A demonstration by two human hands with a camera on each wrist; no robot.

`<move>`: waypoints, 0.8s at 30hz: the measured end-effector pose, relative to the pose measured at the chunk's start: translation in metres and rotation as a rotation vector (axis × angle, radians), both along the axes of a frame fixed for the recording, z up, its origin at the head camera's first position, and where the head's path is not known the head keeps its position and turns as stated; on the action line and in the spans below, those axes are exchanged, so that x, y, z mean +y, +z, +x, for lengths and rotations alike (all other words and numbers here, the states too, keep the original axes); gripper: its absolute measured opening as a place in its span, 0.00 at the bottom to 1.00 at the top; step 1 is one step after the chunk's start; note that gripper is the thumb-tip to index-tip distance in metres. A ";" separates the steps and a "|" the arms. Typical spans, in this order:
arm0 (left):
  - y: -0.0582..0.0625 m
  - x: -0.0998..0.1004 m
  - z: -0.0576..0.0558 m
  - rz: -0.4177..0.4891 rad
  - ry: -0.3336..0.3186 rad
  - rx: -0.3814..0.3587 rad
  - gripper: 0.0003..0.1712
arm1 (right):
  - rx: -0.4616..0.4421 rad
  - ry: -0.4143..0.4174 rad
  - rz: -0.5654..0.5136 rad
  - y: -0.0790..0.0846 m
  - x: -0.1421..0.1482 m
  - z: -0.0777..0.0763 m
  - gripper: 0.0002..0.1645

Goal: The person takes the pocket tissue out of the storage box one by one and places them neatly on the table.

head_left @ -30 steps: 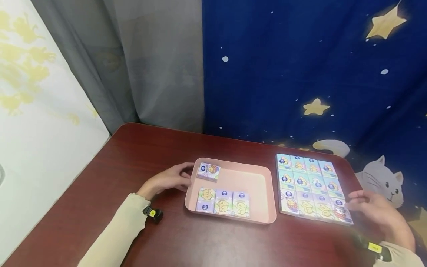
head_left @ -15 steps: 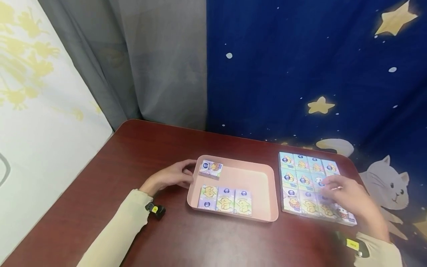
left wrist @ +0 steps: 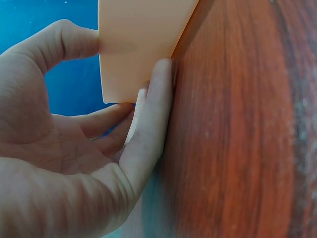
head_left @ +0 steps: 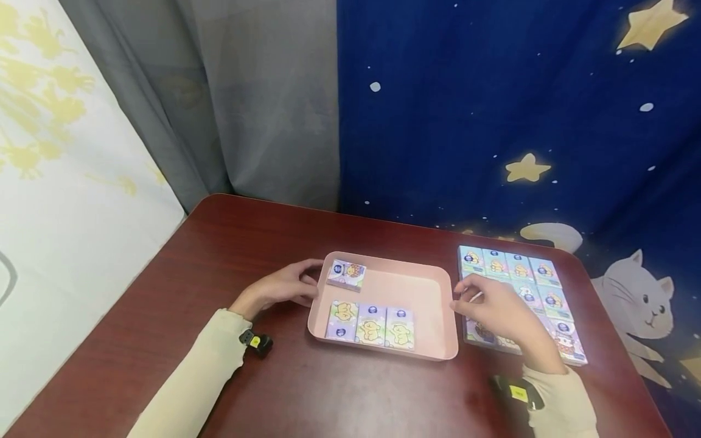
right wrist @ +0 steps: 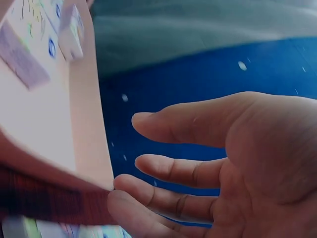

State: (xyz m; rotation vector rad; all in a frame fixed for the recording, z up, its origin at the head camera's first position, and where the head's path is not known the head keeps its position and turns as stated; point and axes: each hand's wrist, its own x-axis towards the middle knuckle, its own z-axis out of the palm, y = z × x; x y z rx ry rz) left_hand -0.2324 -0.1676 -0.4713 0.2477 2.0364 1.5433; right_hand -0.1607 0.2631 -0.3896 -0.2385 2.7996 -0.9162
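A pink tray (head_left: 438, 354) lies on the dark red table with several small cartoon-printed packs inside, which look like pocket tissues. One pack (head_left: 347, 275) sits in its back left corner; three more, among them this purple pack (head_left: 400, 328), line the front side. My left hand (head_left: 285, 283) rests against the tray's left end. In the left wrist view its thumb meets the rim of the tray (left wrist: 138, 39) and its fingers lie along the outer wall. My right hand (head_left: 495, 304) holds nothing; its relaxed fingertips (right wrist: 124, 186) are right at the tray's right rim, above the larger group of packs.
A block of several matching packs (head_left: 539, 274) in tight rows lies right of the tray, partly hidden under my right hand. Behind the table (head_left: 263, 231) hang a grey curtain (head_left: 268, 109) and a blue star-printed curtain (head_left: 427, 134). A white printed surface (head_left: 66, 243) stands at left.
My right hand has swept left from the right end of the pack block to the tray's right rim. The left hand has stayed at the tray's left end.
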 end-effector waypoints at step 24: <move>0.001 -0.001 0.003 0.029 -0.003 0.004 0.51 | -0.105 0.230 0.339 -0.015 -0.100 -0.005 0.34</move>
